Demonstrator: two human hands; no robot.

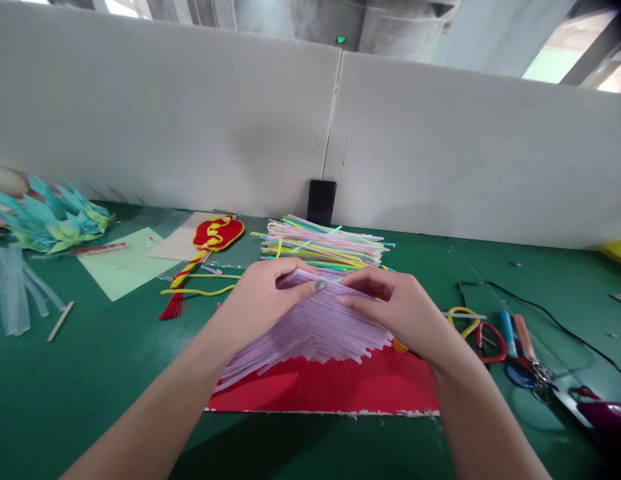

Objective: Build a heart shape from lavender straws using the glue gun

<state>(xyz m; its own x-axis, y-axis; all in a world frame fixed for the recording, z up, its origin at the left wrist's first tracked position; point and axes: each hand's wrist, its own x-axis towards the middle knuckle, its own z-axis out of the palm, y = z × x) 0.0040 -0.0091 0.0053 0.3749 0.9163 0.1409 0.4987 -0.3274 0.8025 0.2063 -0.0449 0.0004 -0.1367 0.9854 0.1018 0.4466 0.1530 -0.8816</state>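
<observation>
Both my hands hold the upper edge of a lilac panel [310,327] made of many pipe cleaners set side by side and bent into a V pattern. My left hand [270,287] pinches it left of the peak, thumb in front. On the other side my right hand [390,300] pinches the edge with its thumb and fingers. The panel is tilted over a red sheet [330,390] on the green table. Just behind my hands lies a bundle of loose pipe cleaners [325,247] in pink, yellow and green.
To the left are a red and yellow fan-shaped ornament [217,233] with a tassel, pale green paper [130,263], clear strips [13,290] and a blue-green folded-paper piece [55,217]. Rightward lie scissors [493,343], pens [509,333] and a black cable [545,310]. A phone [321,202] leans on the white partition [215,113].
</observation>
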